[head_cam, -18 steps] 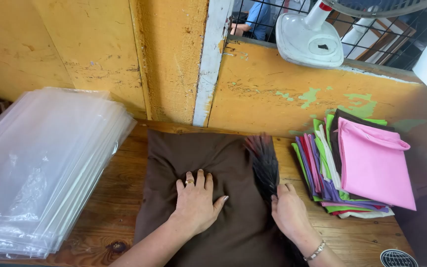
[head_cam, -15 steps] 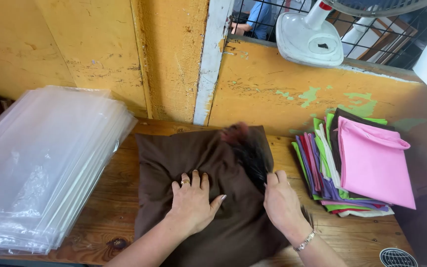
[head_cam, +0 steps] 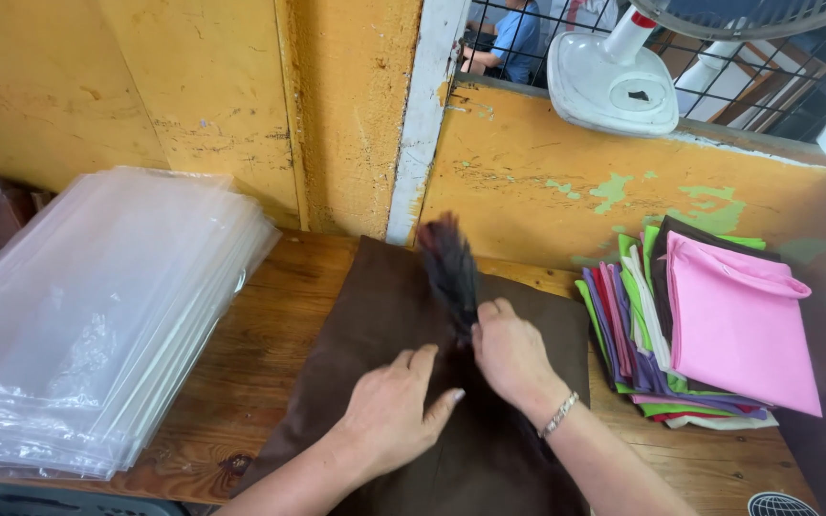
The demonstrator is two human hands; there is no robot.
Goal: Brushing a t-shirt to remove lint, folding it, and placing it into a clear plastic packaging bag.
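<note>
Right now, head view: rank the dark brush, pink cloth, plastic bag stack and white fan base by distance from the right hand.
1. Dark brush: held in the right hand, over the brown cloth.
2. Pink cloth: to the right.
3. White fan base: up on the ledge.
4. Plastic bag stack: far left.

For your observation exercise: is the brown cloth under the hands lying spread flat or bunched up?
Mostly spread flat: the brown cloth lies flat on the wooden table, left hand pressing it, right hand lifting one dark bunched part.
</note>
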